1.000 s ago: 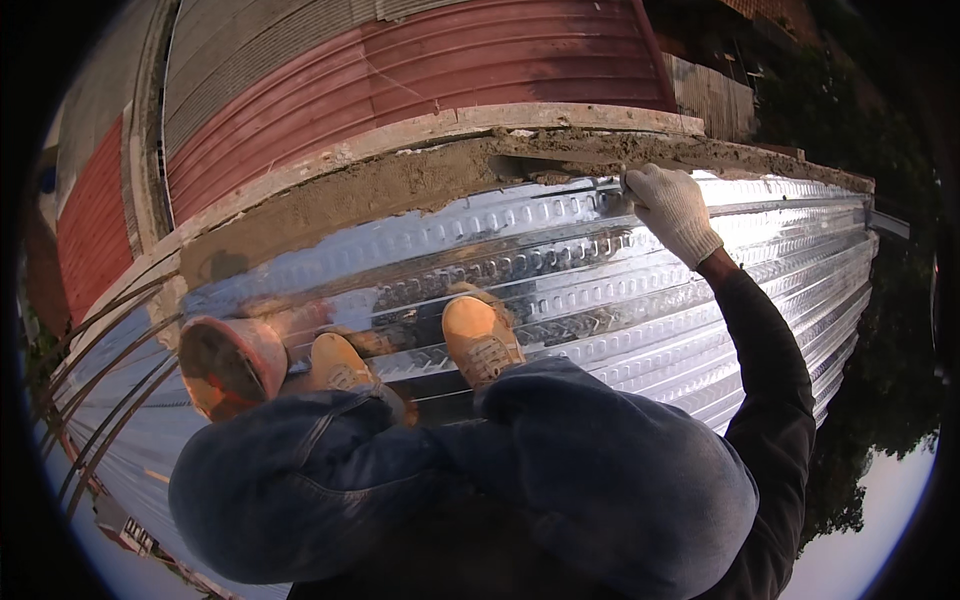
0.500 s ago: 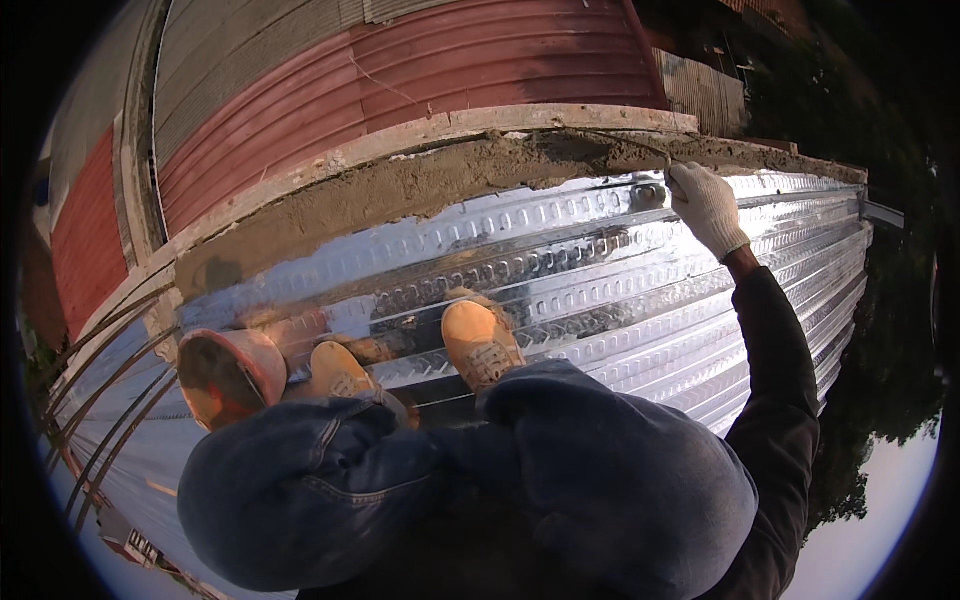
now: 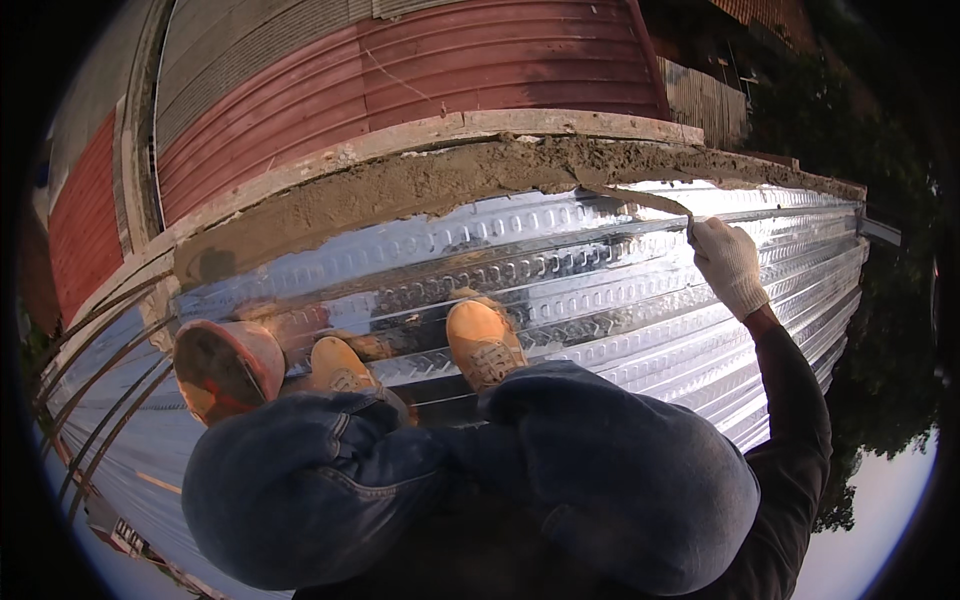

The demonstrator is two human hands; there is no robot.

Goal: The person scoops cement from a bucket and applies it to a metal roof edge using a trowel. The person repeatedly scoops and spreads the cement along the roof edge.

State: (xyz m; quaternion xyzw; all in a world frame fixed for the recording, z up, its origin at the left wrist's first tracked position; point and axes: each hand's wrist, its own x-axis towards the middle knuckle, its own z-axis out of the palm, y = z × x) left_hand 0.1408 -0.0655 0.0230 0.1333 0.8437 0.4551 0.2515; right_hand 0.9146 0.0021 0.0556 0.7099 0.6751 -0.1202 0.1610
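My right hand (image 3: 727,262), in a pale knitted glove, is closed round the handle of a trowel (image 3: 645,199). The trowel's thin, mortar-smeared blade points left from the fist, along the lower edge of a strip of wet grey-brown mortar (image 3: 440,178). That strip runs along the foot of a low ledge; it is smooth on the left and rougher and lumpier near the trowel. Beneath the blade lies shiny corrugated metal decking (image 3: 590,290). My left hand is out of the picture.
An orange-red bucket (image 3: 262,362) with mortar residue stands left of my tan shoes (image 3: 478,330). Bent rebar rods (image 3: 100,400) stick out at the far left. Beyond the pale ledge (image 3: 470,124) is red corrugated sheeting (image 3: 430,75). The decking ends at the right, near dark trees.
My right hand has drawn the trowel down and slightly right, off the mortar's top toward its lower edge. The blade now shows more plainly over the metal.
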